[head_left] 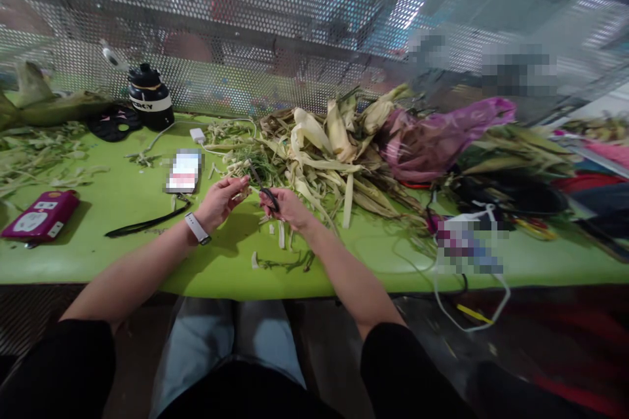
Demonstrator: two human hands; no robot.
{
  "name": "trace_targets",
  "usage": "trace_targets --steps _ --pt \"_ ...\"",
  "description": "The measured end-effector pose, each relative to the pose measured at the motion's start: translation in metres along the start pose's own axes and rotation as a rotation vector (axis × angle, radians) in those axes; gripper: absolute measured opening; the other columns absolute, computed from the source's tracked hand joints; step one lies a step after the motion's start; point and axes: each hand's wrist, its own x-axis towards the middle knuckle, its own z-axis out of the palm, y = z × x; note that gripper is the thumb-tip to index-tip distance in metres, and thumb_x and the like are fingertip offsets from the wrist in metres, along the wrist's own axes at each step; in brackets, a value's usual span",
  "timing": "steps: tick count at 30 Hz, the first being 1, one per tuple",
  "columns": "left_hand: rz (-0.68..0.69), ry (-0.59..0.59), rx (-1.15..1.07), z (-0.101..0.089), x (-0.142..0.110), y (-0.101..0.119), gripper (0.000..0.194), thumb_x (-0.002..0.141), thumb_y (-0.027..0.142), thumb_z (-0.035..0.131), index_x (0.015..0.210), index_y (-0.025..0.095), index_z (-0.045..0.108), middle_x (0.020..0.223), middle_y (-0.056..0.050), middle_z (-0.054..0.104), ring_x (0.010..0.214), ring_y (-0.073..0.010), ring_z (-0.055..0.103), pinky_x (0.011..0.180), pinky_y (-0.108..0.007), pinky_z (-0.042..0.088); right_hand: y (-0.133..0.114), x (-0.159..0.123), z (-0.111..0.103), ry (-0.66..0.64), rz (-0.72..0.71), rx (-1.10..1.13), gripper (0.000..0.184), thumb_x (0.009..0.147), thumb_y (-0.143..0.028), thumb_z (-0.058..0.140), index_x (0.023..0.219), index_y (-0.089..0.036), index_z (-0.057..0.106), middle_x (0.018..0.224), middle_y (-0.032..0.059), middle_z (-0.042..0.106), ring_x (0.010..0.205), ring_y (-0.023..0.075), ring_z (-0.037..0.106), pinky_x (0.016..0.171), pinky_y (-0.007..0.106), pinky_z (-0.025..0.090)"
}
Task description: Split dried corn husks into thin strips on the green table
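Over the front part of the green table (pixel 147 268), my right hand (pixel 289 207) is closed around the black handle of a pair of scissors (pixel 269 199). Their blades point up and away toward the pile. Just to the left, my left hand (pixel 222 199) pinches a small pale strip (pixel 244 194) that looks like corn husk; the fingers partly hide it. Behind both hands lies a heap of pale corn husks (pixel 339 137), with thin green scraps (pixel 260 167) at its near side. Cut bits (pixel 282 234) and a green stem (pixel 285 263) lie below my hands.
A phone (pixel 183 170), a black strap (pixel 147 226) and a magenta box (pixel 42 216) sit on the left. Farther back stands a dark bottle (pixel 150 97). A pink plastic bag (pixel 437 137) and a white-strapped bag (pixel 466 242) lie right. Perforated metal (pixel 221 33) borders the back.
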Motion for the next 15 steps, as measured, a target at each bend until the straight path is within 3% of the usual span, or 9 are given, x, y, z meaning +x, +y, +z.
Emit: trace_targets --steps 7,15 --pt "0.067 -0.001 -0.023 -0.0047 0.0049 0.0 0.025 0.064 0.024 0.089 0.073 0.013 0.068 0.081 -0.001 0.071 0.071 -0.0073 0.065 0.072 -0.021 0.055 0.0081 0.0042 -0.001 0.066 -0.008 0.007 0.044 0.064 -0.055 0.079 0.068 -0.017 0.057 0.048 -0.0051 0.056 0.032 0.0022 0.029 0.033 0.02 0.015" --pt "0.098 -0.021 -0.009 -0.0027 0.0025 -0.0006 0.026 0.063 0.024 0.089 0.071 0.014 0.066 0.08 -0.001 0.071 0.075 -0.0092 0.068 0.08 -0.024 0.054 0.0022 0.0004 -0.0025 -0.014 -0.021 -0.025 0.049 0.068 -0.062 0.074 0.074 -0.017 0.058 0.055 -0.0022 0.062 0.032 0.0032 0.033 0.033 0.022 0.018"
